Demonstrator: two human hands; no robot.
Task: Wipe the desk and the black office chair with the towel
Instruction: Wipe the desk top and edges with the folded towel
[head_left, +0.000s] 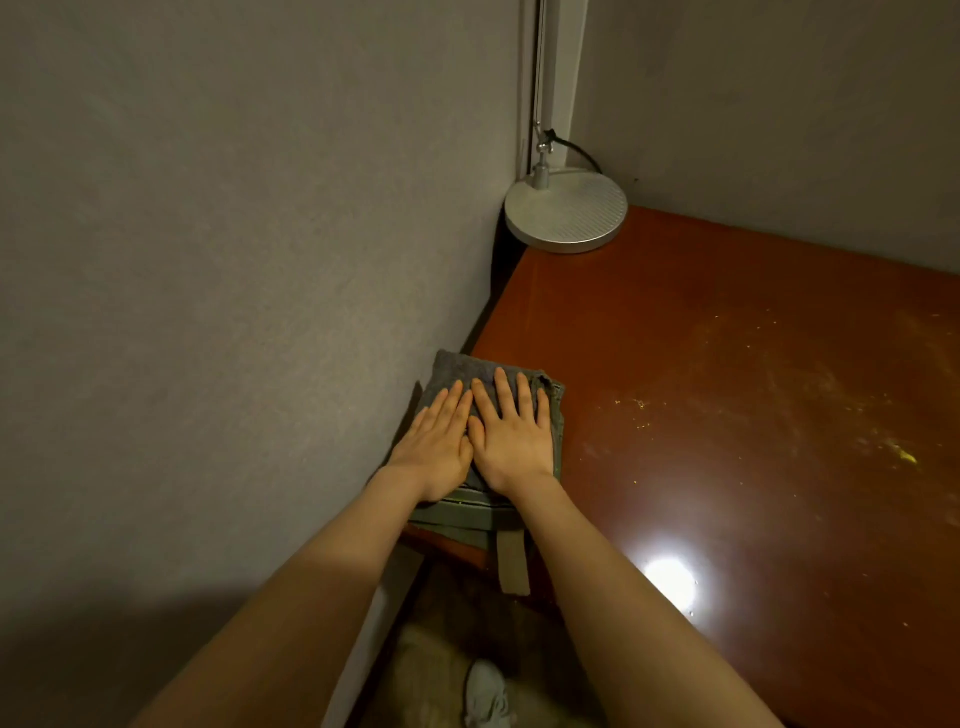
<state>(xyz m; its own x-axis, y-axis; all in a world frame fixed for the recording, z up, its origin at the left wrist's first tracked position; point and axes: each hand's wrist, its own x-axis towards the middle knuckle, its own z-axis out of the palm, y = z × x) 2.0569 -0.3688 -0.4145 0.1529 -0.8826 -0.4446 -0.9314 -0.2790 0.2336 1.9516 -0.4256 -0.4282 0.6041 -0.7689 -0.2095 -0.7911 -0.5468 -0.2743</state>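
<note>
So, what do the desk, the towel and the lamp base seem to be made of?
Desk: likely varnished wood or veneer, reddish-brown and glossy, mirroring a light.
Towel: soft grey terry cloth, fuzzy surface.
Lamp base: probably brushed metal, silver with fine ridges.

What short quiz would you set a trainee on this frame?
1. True or false: the left hand and the right hand both lie flat on the towel.
2. Where does the lamp base stand? A: on the towel. B: at the far corner of the desk, by the walls. C: on the floor.
3. On which side of the towel do the yellow crumbs lie?
Key: 1 true; 2 B; 3 to its right, scattered over the desk.
</note>
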